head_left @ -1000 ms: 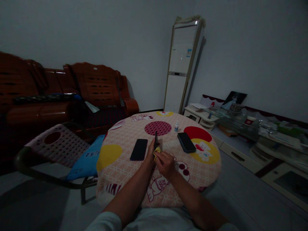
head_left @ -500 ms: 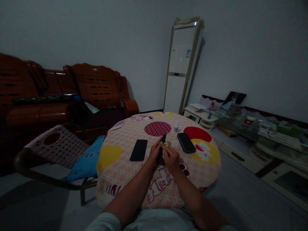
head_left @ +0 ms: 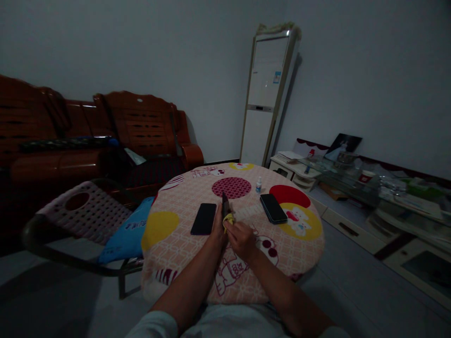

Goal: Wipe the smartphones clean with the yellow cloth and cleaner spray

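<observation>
My left hand (head_left: pixel 219 227) is closed around a dark phone (head_left: pixel 225 203), held on edge above the table. Pinched in the fingers of my right hand (head_left: pixel 241 238) is a yellow cloth (head_left: pixel 229 219), pressed against the phone's side facing right. The phone's lower part is hidden behind my hands and the cloth. Left of my hands a second black phone (head_left: pixel 203 218) lies flat on the tablecloth. On the right lies another dark phone (head_left: pixel 273 208), and just behind it stands a small white spray bottle (head_left: pixel 259 184) with a blue label.
The round table (head_left: pixel 165 253) has a patterned pink cloth. A woven chair (head_left: pixel 84 211) with a blue cushion (head_left: pixel 128 234) stands at its left. Behind are wooden seats (head_left: pixel 141 124) and a tall air conditioner (head_left: pixel 262 94); a cluttered low cabinet (head_left: pixel 345 225) stands right.
Both hands have shifted a little left with the phone and cloth. The phone has turned more edge-on to me. The other phones and the bottle stay in place.
</observation>
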Action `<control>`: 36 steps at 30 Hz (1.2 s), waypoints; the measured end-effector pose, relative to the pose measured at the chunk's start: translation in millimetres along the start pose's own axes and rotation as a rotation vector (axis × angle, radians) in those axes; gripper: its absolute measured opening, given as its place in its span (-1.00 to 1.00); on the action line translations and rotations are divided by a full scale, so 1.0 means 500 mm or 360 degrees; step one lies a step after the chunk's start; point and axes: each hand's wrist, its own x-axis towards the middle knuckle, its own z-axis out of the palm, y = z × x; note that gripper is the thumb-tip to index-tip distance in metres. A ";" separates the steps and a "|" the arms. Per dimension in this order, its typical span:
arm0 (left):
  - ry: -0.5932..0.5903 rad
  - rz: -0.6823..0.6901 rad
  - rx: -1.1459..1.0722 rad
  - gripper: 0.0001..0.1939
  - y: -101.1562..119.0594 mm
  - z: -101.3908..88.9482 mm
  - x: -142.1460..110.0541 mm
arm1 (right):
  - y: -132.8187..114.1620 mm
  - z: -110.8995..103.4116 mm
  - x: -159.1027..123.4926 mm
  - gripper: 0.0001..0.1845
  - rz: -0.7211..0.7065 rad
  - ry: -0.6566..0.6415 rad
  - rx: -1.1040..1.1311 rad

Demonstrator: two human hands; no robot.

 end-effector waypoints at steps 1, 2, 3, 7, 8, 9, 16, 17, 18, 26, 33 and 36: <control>0.0000 -0.0036 -0.0041 -0.48 0.002 0.000 -0.003 | 0.000 0.001 0.000 -0.65 -0.0040 -0.0023 -0.0035; 0.0004 -0.0047 -0.0094 -0.46 0.004 0.000 -0.005 | 0.001 0.002 0.000 -0.66 -0.0071 -0.0050 -0.0074; 0.0004 -0.0044 -0.0153 -0.45 0.006 0.000 -0.007 | 0.001 0.003 0.000 -0.66 -0.0088 -0.0081 -0.0116; 0.0001 -0.0014 -0.0383 -0.47 0.014 0.005 -0.011 | 0.004 0.004 -0.006 -0.69 -0.0013 -0.0138 -0.0209; 0.0012 -0.0007 -0.0435 -0.49 0.016 0.007 -0.010 | 0.005 0.004 -0.008 -0.70 0.0035 -0.0129 -0.0214; 0.0023 -0.0003 -0.0479 -0.50 0.017 0.008 -0.009 | 0.005 0.004 -0.010 -0.71 0.0084 -0.0117 -0.0215; 0.0049 -0.0086 -0.0558 -0.39 0.019 0.009 0.005 | 0.004 0.000 -0.015 -0.75 0.0271 -0.0053 -0.0126; 0.0042 -0.0089 -0.0580 -0.38 0.020 0.008 0.006 | 0.003 -0.001 -0.016 -0.75 0.0282 -0.0049 -0.0115; 0.0042 -0.0089 -0.0604 -0.37 0.020 0.008 0.007 | 0.003 -0.002 -0.016 -0.75 0.0294 -0.0049 -0.0104; 0.0076 -0.0103 -0.0674 -0.34 0.019 0.011 0.006 | 0.004 0.000 -0.017 -0.72 0.0316 -0.0034 -0.0077; 0.0068 -0.0060 -0.0639 -0.35 0.009 0.010 0.008 | 0.003 0.012 -0.012 -0.69 0.0227 -0.0033 -0.0081; 0.0095 -0.0094 -0.0642 -0.35 0.009 0.011 0.009 | 0.001 0.013 -0.007 -0.68 0.0217 -0.0054 -0.0090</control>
